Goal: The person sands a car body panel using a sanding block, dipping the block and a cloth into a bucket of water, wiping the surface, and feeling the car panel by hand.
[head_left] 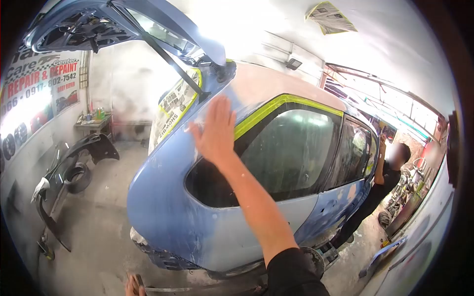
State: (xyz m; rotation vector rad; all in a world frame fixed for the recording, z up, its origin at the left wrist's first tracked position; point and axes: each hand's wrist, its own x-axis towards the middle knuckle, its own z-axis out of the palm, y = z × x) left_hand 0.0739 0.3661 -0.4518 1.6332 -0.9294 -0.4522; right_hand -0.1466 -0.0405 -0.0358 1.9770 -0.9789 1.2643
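Observation:
My right hand (216,129) lies flat, fingers stretched out, against the blue rear pillar of a car (163,197), beside the rear side window (286,153). Nothing shows in it. Yellow-green tape (256,117) runs along the window's upper edge, just right of the hand. At the bottom edge my left hand (132,286), partly cut off, has its fingers around a small dark object too unclear to name. Dull grey and pinkish patches mark the car's bodywork. Taped newspaper (177,107) covers the rear opening.
The raised tailgate (168,24) hangs overhead at upper left. A tire (77,178) and a dark bumper (96,148) lie on the left floor, near a small table (93,123). Another person (387,180) stands at the car's far side end, one arm raised.

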